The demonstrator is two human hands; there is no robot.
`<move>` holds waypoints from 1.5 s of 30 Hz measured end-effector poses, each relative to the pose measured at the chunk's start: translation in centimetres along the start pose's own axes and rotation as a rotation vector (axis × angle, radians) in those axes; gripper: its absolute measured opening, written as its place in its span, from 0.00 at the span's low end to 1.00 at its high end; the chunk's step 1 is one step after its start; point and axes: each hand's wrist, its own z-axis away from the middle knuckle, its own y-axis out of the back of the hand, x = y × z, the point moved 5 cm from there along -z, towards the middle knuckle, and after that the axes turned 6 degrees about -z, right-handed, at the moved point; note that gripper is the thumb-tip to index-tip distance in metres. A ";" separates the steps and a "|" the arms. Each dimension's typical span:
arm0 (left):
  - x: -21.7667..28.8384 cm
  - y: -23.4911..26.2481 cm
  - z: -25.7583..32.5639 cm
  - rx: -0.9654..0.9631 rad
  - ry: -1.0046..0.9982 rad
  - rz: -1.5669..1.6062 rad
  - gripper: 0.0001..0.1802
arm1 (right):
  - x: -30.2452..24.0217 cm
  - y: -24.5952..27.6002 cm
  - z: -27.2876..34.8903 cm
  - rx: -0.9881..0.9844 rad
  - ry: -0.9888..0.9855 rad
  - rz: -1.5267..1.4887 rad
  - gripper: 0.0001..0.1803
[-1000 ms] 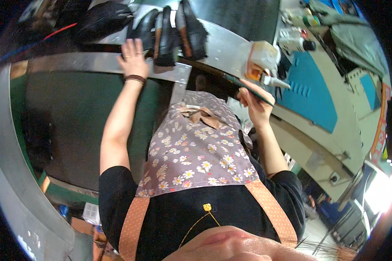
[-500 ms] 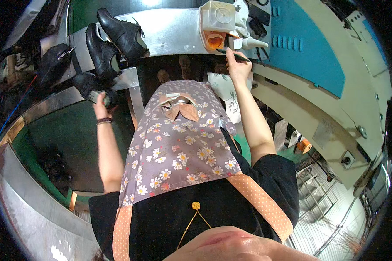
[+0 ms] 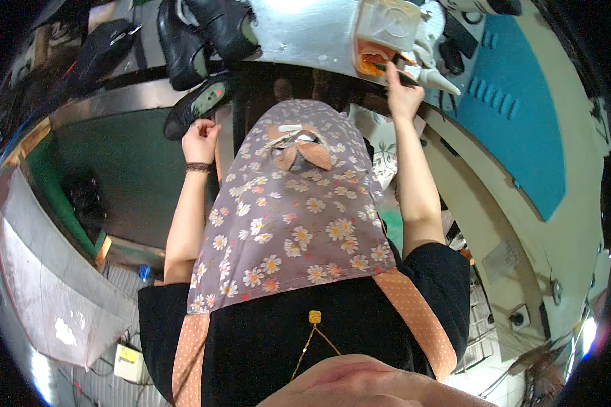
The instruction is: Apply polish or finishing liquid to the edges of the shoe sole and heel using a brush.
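Observation:
My left hand (image 3: 201,142) is closed at the near edge of a single black shoe (image 3: 183,117). The shoe's pale insole faces up, and its toe points to the lower left. My right hand (image 3: 404,98) grips a thin dark-handled brush (image 3: 407,79). Its tip is in the orange liquid (image 3: 370,64) of a translucent plastic container (image 3: 389,22), at the bench's front edge. Beyond the single shoe, a black shoe (image 3: 180,57) and another black shoe (image 3: 225,30) stand side by side on the metal bench (image 3: 305,34).
Right of the container lie a white nozzle bottle (image 3: 440,80) and dark small items (image 3: 451,57). A blue-panelled machine (image 3: 516,115) fills the right side. To the left is a dark green belt surface (image 3: 115,169) with a metal rim (image 3: 102,114). Another black shoe (image 3: 105,47) is at the far left.
The single shoe has turned, its toe swinging toward the lower left and its insole now showing. My right hand has brought the brush tip further into the orange liquid. The whole view has shifted.

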 end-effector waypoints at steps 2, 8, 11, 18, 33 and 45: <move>0.2 2.1 -0.2 0.131 -0.031 -0.143 0.13 | -0.3 -0.4 0.4 -0.023 -0.003 -0.048 0.16; 2.4 6.1 -1.6 0.309 -0.301 -0.382 0.34 | -0.6 -1.0 1.2 -0.065 -0.075 0.122 0.21; 3.3 6.5 -2.4 0.311 -0.394 -0.438 0.44 | -0.5 -0.7 1.2 -0.035 -0.106 0.063 0.21; 5.6 2.9 -5.9 -0.157 -0.364 -0.563 0.53 | -0.3 -2.0 0.9 -0.060 0.046 -0.072 0.18; 2.0 1.7 -6.8 -0.211 -0.199 -0.573 0.49 | -0.2 -2.4 1.2 -0.003 0.030 -0.073 0.20; 11.7 4.8 -3.1 -0.344 -0.177 0.573 0.46 | -7.7 1.5 2.9 -0.098 -0.237 -0.450 0.15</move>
